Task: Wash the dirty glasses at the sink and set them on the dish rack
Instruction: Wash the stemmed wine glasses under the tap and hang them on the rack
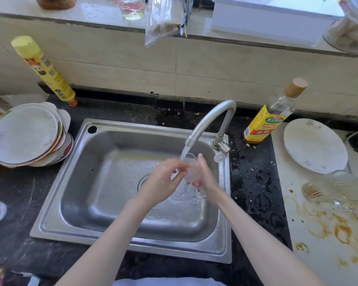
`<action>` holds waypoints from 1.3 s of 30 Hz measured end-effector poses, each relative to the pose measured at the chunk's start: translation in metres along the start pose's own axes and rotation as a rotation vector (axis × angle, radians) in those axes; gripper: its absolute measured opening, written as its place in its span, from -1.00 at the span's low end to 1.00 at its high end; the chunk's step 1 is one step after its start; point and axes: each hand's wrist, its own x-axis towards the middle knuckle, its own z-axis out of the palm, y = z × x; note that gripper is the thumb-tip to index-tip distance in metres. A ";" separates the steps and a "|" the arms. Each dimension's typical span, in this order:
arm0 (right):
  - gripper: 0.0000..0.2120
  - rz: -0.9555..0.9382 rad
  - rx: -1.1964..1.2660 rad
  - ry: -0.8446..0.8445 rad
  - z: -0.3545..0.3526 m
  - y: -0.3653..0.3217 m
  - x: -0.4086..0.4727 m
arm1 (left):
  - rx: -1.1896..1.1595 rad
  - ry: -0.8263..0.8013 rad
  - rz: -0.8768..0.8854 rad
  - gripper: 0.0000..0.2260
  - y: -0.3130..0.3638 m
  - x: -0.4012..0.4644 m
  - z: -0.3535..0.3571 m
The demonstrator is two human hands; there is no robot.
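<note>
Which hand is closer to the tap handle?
The right hand, just below-left of the tap handle. The left hand is further left, across the glass.

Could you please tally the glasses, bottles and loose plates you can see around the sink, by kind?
Glasses: 4 (one held under the tap, two lying on the right counter, one on the sill)
Bottles: 2 (yellow bottle, clear bottle)
Loose plates: 1 (white plate)
Total: 7
</note>
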 end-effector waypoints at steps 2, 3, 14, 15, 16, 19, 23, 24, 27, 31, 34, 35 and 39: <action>-0.39 -0.016 0.008 -0.048 -0.003 -0.004 0.003 | 0.014 -0.221 0.051 -0.83 0.009 0.009 -0.008; -0.42 -0.012 0.008 -0.072 -0.002 -0.007 0.003 | 0.058 -0.340 0.063 -0.80 0.013 0.014 -0.012; -0.61 -0.180 -0.067 -0.117 0.000 0.003 0.003 | 0.029 -0.294 -0.220 -0.77 0.010 0.022 -0.017; -0.67 -0.186 -0.065 -0.097 0.001 0.003 0.003 | -0.028 -0.271 -0.222 -0.71 0.011 0.021 -0.016; -0.67 -0.175 -0.063 -0.083 0.003 0.003 0.003 | -0.081 -0.294 -0.219 -0.69 0.013 0.020 -0.016; -0.50 -0.072 -0.092 -0.084 0.004 -0.002 0.005 | -0.132 -0.571 -0.214 -0.74 0.018 0.020 -0.019; -0.28 0.029 -0.086 -0.201 0.005 -0.004 0.002 | -0.062 -0.575 -0.303 -0.85 0.007 0.020 -0.022; -0.31 0.005 -0.048 -0.221 0.006 -0.003 0.002 | -0.056 -0.496 -0.325 -0.85 0.007 0.020 -0.021; -0.64 -0.148 -0.042 -0.191 0.009 0.001 0.000 | -0.186 -0.253 -0.367 -0.73 0.014 0.019 -0.016; -0.54 -0.074 -0.033 -0.137 0.009 0.000 0.000 | -0.179 -0.499 -0.274 -0.70 0.015 0.016 -0.024; -0.37 0.074 -0.064 -0.176 0.008 -0.005 0.001 | -0.046 -0.727 -0.279 -0.64 0.011 0.019 -0.029; -0.34 0.079 -0.058 -0.193 0.008 -0.004 0.002 | 0.015 -0.698 -0.285 -0.70 0.011 0.021 -0.029; -0.37 -0.073 -0.052 -0.142 0.013 0.004 0.000 | -0.003 -0.382 -0.290 -0.76 0.014 0.024 -0.024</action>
